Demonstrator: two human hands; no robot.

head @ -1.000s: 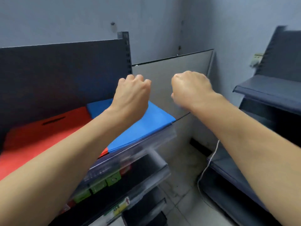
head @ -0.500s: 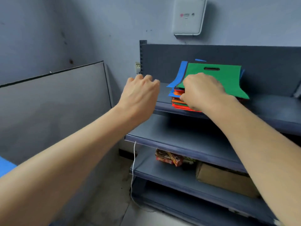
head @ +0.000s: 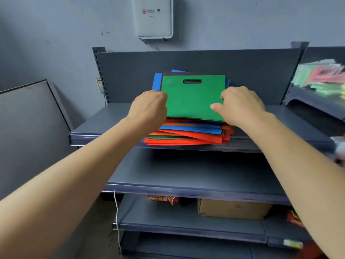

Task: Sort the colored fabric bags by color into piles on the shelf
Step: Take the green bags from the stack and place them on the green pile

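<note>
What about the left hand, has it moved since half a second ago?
Yes. The left hand went right, toward the stack of bags: it was clear of it, and now grips the green bag's left edge.

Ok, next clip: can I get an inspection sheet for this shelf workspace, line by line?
Surface: grey metal shelf, the top tier, carrying the bags.
Job's things: green bag lying on a mixed pile of red, orange, blue and green bags, not yet sorted.
Clutter: cardboard box and red packets on a lower tier; blurred pastel items on the shelf at right.
Hands: left hand curled at the green bag's left edge, grip hidden; right hand has its thumb on top and fingers curled round the right edge.
Cables: white cord hanging beside the lower tiers.
Surroundings: white wall box above; grey panel at left.
</note>
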